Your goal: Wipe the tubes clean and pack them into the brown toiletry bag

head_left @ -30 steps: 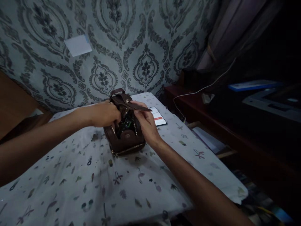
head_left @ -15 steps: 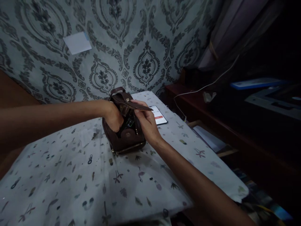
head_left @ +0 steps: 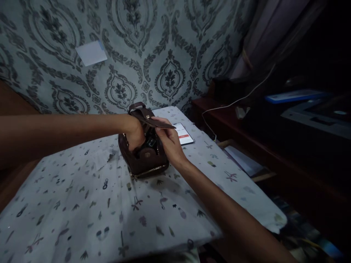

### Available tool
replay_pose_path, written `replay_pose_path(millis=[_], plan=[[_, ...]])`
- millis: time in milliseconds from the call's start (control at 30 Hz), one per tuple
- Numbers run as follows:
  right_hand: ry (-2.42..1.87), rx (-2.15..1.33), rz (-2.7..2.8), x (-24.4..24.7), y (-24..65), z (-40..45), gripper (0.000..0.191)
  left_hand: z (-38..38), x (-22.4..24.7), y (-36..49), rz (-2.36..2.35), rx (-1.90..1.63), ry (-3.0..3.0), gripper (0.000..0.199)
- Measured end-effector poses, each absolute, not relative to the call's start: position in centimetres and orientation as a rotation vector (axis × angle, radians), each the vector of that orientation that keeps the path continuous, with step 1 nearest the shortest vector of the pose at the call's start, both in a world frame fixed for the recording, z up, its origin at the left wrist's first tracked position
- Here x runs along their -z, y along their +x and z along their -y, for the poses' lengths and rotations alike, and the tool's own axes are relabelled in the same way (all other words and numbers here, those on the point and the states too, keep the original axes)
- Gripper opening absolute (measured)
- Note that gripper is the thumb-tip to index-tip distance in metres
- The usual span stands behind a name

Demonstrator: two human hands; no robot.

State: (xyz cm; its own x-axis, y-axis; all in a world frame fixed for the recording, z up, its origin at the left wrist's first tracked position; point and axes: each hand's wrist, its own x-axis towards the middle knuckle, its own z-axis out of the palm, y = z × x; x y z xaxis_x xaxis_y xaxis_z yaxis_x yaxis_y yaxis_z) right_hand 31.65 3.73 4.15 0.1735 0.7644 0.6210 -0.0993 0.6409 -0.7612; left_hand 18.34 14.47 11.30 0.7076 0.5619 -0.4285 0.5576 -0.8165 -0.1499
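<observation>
A small dark brown bag (head_left: 149,165) with a top handle and a gold-coloured zip stands unzipped on the table. My left hand (head_left: 135,134) reaches down into its opening, and the fingers are hidden inside. With thumb and fingers, my right hand (head_left: 170,140) pinches the bag's flap (head_left: 160,123) and holds it raised at the right side. Dark contents (head_left: 150,141) show in the opening, too dim to name. Just behind the right hand lies a phone (head_left: 183,134) with a lit screen.
The table (head_left: 109,219) has a white patterned cover. A patterned wall (head_left: 131,54) with a white paper (head_left: 91,53) rises behind it. To the right are a white cable (head_left: 238,102), a dark red ledge (head_left: 203,104) and a blue-edged object (head_left: 296,96).
My left hand has shifted slightly within the bag's opening, its forearm a little higher. The right hand still holds the flap. The view has moved slightly.
</observation>
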Motion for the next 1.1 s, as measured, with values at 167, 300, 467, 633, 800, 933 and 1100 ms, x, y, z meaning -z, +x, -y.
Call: replay_pose_path(millis=[167, 300, 467, 633, 800, 933, 1100], plan=[[-0.655, -0.676, 1.256, -4.1, 31.6, -3.7, 0.04, -13.0, -13.0, 19.6, 0.834, -1.351, -2.779, 0.013], [-0.656, -0.683, 1.254, -4.1, 31.7, -3.7, 0.04, -11.6, -13.6, 19.5, 0.798, -1.277, -2.779, 0.013], [-0.644, -0.683, 1.248, -4.0, 31.6, -3.8, 0.04, -10.7, -15.7, 18.8, 0.644, -1.075, -2.89, 0.012], [-0.686, -0.67, 1.261, -4.0, 31.6, -3.8, 0.041, -11.3, -17.9, 18.4, 0.599, -1.012, -3.063, 0.023], [-0.71, -0.651, 1.271, -4.0, 31.7, -3.7, 0.041, -12.2, -18.9, 17.4, 0.693, -0.912, -3.147, 0.031], [-0.685, -0.664, 1.261, -3.9, 31.6, -3.7, 0.038, -12.2, -18.6, 15.8, 0.696, -0.73, -3.181, 0.031], [-0.699, -0.654, 1.253, -3.9, 31.4, -3.7, 0.04, -11.9, -17.9, 14.9, 0.691, -0.681, -3.254, 0.031]])
